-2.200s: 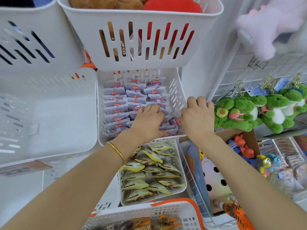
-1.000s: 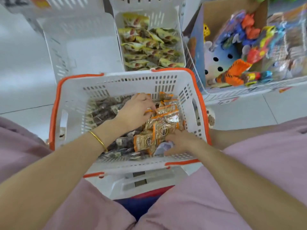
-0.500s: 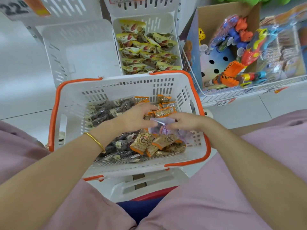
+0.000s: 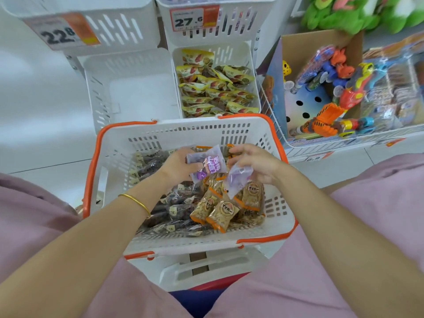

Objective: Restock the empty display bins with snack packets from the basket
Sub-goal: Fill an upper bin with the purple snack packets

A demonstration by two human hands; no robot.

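Note:
A white basket with orange handles point(image 4: 160, 131) sits in front of me, holding several dark snack packets point(image 4: 174, 210) and orange-edged nut packets point(image 4: 220, 210). Above the basket my left hand point(image 4: 176, 166) grips purple snack packets point(image 4: 206, 165). My right hand point(image 4: 254, 164) pinches another purple packet point(image 4: 238, 180) that hangs down from its fingers. Behind the basket stands an empty white display bin point(image 4: 130, 88), and to its right a bin point(image 4: 252, 72) full of yellow packets point(image 4: 213, 88).
Price tags point(image 4: 62, 33) hang on the upper bins. A cardboard box of plastic toys point(image 4: 325, 88) stands in a wire rack at the right, with green plush toys point(image 4: 358, 12) above it. A white stool point(image 4: 206, 269) is under the basket.
My hands left the upper bin and came down into the basket. They dug among the packets and have lifted purple packets clear of the pile.

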